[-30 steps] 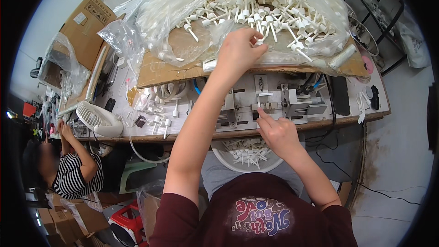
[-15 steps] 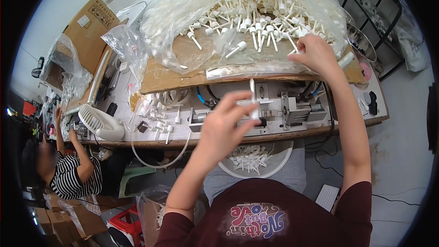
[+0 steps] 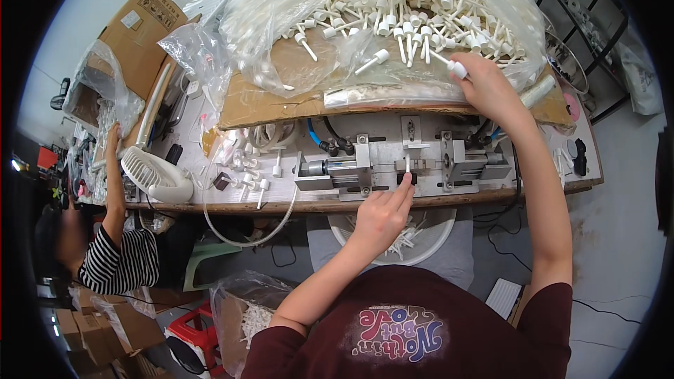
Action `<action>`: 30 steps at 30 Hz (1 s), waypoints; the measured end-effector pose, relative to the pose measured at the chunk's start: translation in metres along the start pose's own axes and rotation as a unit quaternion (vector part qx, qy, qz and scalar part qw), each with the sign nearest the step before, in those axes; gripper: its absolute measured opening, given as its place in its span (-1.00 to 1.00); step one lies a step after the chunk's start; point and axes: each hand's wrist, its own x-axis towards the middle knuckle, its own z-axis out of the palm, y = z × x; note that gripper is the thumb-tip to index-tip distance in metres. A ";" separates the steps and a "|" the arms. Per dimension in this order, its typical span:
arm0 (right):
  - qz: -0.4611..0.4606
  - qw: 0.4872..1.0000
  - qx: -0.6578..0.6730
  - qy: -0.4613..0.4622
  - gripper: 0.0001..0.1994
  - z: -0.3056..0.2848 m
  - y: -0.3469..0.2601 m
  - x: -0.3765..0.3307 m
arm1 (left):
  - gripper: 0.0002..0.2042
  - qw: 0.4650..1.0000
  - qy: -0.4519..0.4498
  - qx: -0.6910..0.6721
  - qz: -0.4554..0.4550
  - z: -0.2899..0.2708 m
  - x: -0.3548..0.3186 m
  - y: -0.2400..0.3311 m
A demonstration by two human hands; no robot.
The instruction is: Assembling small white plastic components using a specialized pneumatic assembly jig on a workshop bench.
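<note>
My left hand point(image 3: 382, 216) is at the metal clamping fixture point(image 3: 414, 164) on the table's near edge. Its index finger reaches forward to the near end of a white capped stick point(image 3: 408, 161) in the middle of the fixture; the other fingers are curled, and the thumb is hidden. Farther off to the right, my right hand point(image 3: 488, 84) pinches another white capped stick point(image 3: 456, 69) by its cap, the stem pointing up and left. This hand is over the front of the cardboard sheet point(image 3: 281, 114), beside a large pile of capped sticks point(image 3: 414, 17) in clear plastic.
Below the table edge, a white bowl point(image 3: 445, 228) of small white pieces sits at my lap. A white fan point(image 3: 160, 175) and loose capped sticks lie left of the fixture. Cables and hoses run around it. At far left, a person in a striped shirt point(image 3: 126, 263) works.
My left hand has come down to the fixture, bringing its white capped stick into the middle. My right hand has stayed near the pile, and the cap in its fingers now shows.
</note>
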 end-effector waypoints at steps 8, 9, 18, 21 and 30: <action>0.165 0.941 0.295 0.027 -0.71 -0.015 -0.060 -0.063 | -0.67 1.000 -0.005 -0.006 -0.016 0.002 0.012 -0.004; 0.177 0.914 0.365 0.016 -0.70 -0.010 -0.065 -0.076 | -0.67 1.000 -0.008 -0.007 -0.023 -0.001 0.012 -0.003; 0.325 0.742 0.572 -0.131 -0.73 0.004 -0.105 -0.141 | -0.57 0.956 0.062 -0.245 -0.148 -0.019 0.017 0.009; 0.293 0.756 0.570 -0.132 -0.74 0.016 -0.109 -0.152 | -0.58 0.926 0.123 -0.312 -0.174 -0.028 0.024 0.017; 0.386 0.761 0.514 -0.086 -0.85 0.009 -0.104 -0.160 | -0.70 0.968 0.040 -0.210 -0.128 -0.024 0.009 0.006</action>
